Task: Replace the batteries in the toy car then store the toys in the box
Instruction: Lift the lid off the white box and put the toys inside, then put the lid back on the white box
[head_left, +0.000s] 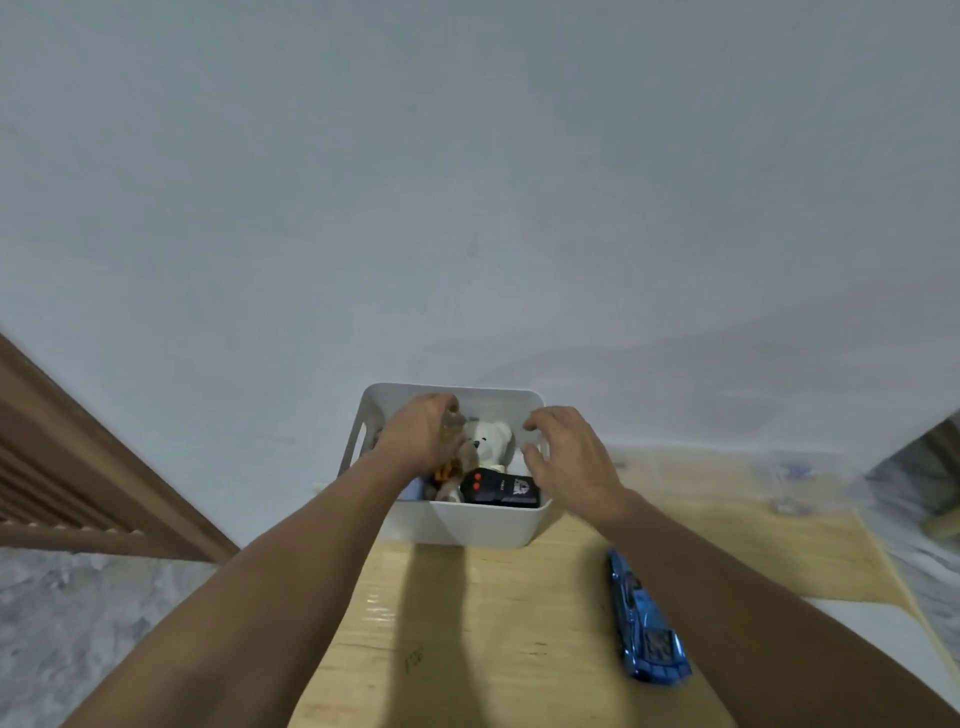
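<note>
A white plastic box stands at the far edge of the wooden table, against the wall. Inside it lie a white teddy bear, a black remote control with red buttons, and a small orange toy. My left hand reaches into the box's left side, fingers curled around a greyish toy beside the bear. My right hand hovers over the box's right rim with fingers spread and nothing in it. A blue toy car lies on the table to the right, beside my right forearm.
A pale wall rises right behind the box. On the left, a wooden slatted door frame meets a grey marbled floor. A white sheet lies at the table's right side.
</note>
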